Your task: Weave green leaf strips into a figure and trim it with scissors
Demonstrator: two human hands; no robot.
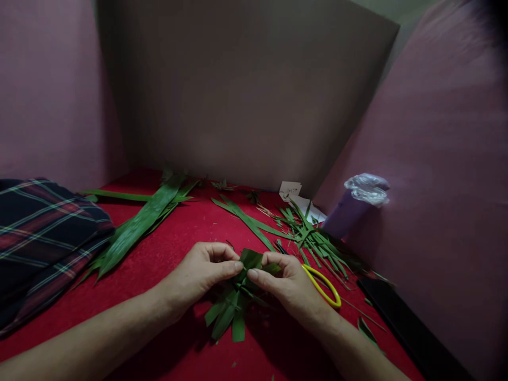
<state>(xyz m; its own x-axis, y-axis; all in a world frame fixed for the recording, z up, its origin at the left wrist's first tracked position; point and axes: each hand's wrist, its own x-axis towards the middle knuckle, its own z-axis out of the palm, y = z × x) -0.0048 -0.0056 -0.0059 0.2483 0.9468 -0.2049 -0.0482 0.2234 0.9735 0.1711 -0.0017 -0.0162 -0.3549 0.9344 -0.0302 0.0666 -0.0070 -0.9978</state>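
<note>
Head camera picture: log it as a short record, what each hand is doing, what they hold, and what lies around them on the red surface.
left hand: pinches the folded leaf from its left
right hand: pinches the same leaf from its right
leaf ends: loose green strips fan toward the person
scissors: yellow handle, beside the right hand
far left: long leaves, plaid cloth
far right: cut strips in a pile
surface: red cloth

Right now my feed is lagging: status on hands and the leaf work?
Both left hand and right hand pinch folded leaf piece. Its strip ends trail below. Beside right hand: yellow scissors.
</note>
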